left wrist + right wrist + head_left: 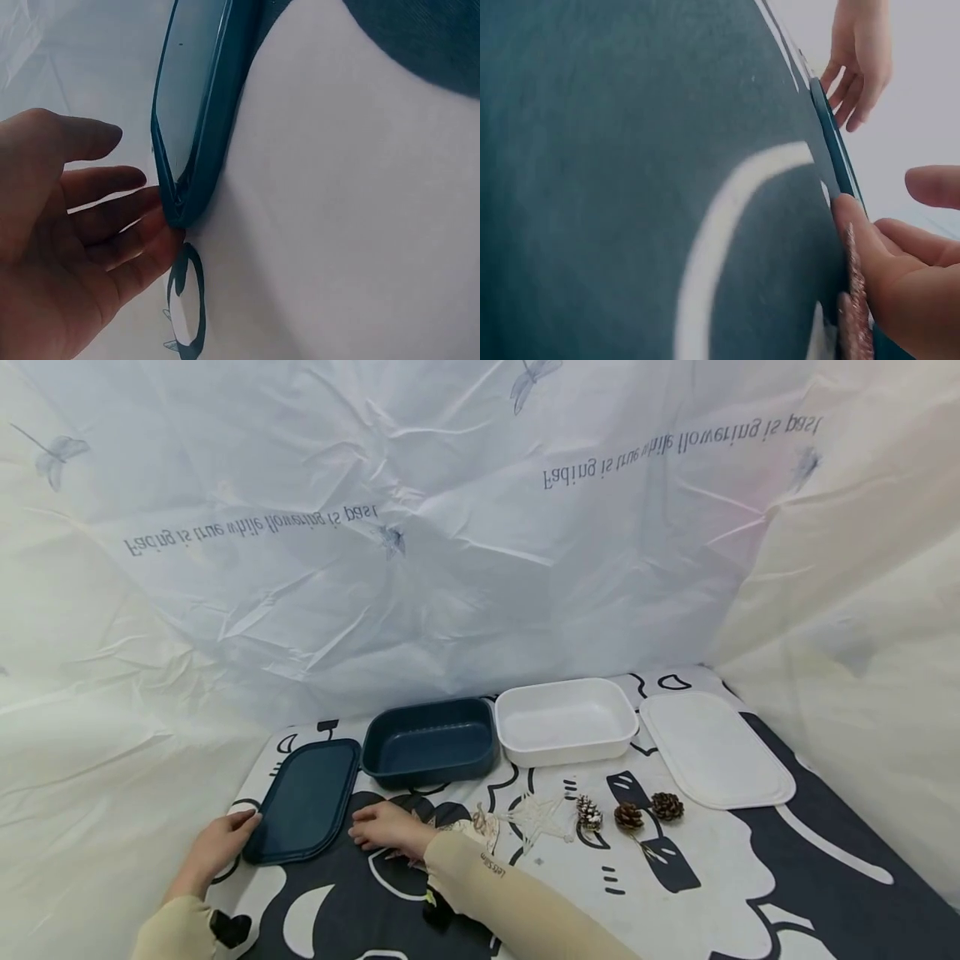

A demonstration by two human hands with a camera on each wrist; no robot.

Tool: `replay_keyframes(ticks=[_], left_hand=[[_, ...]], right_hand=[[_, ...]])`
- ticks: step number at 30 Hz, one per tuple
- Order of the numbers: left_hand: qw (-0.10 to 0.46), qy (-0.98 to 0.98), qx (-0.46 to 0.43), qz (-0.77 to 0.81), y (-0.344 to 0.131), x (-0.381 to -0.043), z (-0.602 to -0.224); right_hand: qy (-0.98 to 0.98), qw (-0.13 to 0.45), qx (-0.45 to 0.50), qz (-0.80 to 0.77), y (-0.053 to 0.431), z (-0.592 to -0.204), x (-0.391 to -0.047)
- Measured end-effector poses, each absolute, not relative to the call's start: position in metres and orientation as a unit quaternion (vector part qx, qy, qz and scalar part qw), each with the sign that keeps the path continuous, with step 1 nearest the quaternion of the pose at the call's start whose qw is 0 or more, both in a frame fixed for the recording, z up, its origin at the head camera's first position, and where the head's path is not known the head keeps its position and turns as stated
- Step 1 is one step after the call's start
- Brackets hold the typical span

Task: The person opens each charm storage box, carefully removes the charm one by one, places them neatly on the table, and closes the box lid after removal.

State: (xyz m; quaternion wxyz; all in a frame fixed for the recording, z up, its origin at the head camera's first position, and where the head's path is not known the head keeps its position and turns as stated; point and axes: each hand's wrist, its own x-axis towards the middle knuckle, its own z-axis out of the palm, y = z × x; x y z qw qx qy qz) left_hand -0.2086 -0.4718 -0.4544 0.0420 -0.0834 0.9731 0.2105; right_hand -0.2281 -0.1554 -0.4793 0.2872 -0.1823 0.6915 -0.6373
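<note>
A dark blue lid (303,802) lies flat on the patterned cloth at the left. At its near left edge is my left hand (213,852); the left wrist view shows its fingertips touching the rim of the lid (202,165), thumb held apart. My right hand (390,828) hovers low over the cloth right of the lid, fingers loosely extended and holding nothing visible. In the right wrist view, that hand (907,277) is beside the lid's edge (829,127), with a glittery brown piece (857,300) close by. Ornaments under the right wrist are partly hidden.
Behind stand a dark blue box (431,747) and a white box (566,727), both uncovered. A white lid (716,752) lies at the right. A white star (540,818) and several pine cones (628,816) lie in front. A pale sheet (480,568) hangs behind.
</note>
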Motion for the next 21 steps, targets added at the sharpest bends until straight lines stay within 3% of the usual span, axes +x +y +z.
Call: replay_keyframes(ticks=[15,21], left_hand=[[0.043,0.965,-0.103,0.235,-0.468,-0.205,-0.46],[0.042,0.932,-0.138,0.333,-0.468,-0.201,-0.458]], right_hand=[[0.749,0.24,-0.187,-0.589,-0.173,-0.481,-0.21],[0.735,0.231,-0.157,-0.618,-0.171,-0.485,-0.209]])
